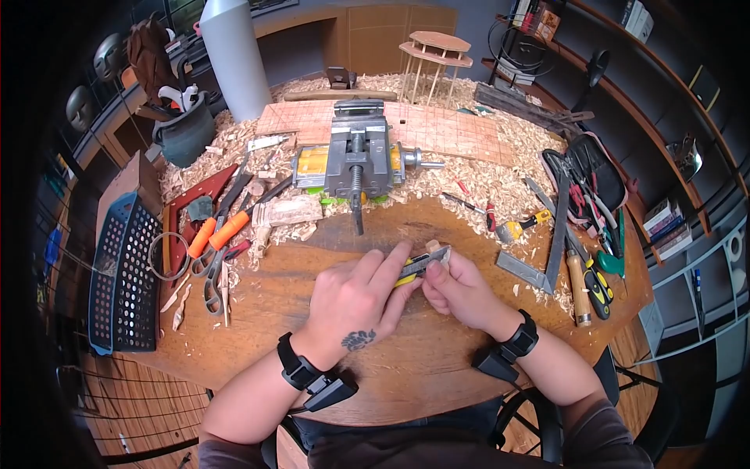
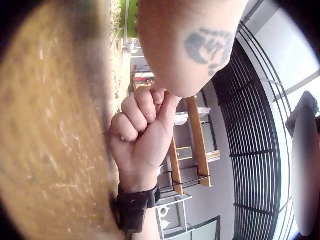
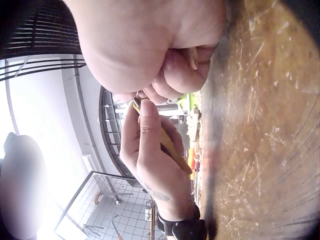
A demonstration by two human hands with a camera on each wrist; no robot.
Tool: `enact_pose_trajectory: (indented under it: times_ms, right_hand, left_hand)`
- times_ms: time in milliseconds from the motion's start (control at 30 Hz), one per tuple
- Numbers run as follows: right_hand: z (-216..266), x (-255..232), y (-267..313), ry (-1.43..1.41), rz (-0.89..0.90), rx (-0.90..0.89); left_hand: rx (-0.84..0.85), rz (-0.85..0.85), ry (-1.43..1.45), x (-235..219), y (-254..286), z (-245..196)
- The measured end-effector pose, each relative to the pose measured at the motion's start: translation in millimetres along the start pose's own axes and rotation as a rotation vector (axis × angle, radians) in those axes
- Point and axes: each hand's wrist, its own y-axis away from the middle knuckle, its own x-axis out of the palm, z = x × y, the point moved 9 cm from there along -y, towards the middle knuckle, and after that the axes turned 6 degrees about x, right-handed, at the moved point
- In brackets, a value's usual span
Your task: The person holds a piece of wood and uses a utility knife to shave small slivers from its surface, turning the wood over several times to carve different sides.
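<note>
Above the middle of the wooden table, my left hand [image 1: 353, 293] grips a yellow and black utility knife [image 1: 412, 270]. Its front end meets a small wood piece [image 1: 434, 247] that my right hand [image 1: 462, 291] pinches, the thumb lying close to the blade end. From the right wrist view, the yellow handle [image 3: 174, 154] runs through the left hand [image 3: 152, 155], with the thumb along it. The curled right fingers [image 3: 185, 75] partly hide a bit of wood. In the left wrist view the right hand [image 2: 142, 135] is closed, and what it holds is hidden.
A metal vise [image 1: 358, 152] stands behind the hands among wood shavings [image 1: 312, 90]. Orange-handled scissors [image 1: 219, 238], a blue basket [image 1: 125, 281] and wood strips lie left. To the right are a metal square [image 1: 523, 271], a wooden-handled chisel [image 1: 580, 293], pliers and a tool case [image 1: 586, 172].
</note>
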Motion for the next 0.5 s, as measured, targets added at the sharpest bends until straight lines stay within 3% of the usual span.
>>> enact_pose_trajectory:
  times_ms: [233,300,400,500]
  right_hand:
    - [6,-3,1,0.188,-0.062,-0.061]
    - [0,4,0,-0.084,0.064,0.019]
    - [5,5,0,-0.041,0.048,-0.055]
    - [15,9,5,-0.018,-0.034,-0.008]
  left_hand:
    - [-0.048,-0.073,0.012,-4,1,6]
    - [-0.024,-0.045,0.005,-4,0,6]
    - [-0.034,0.000,0.004,-3,-1,5]
    - [-0.071,-0.013,0.042,-3,0,9]
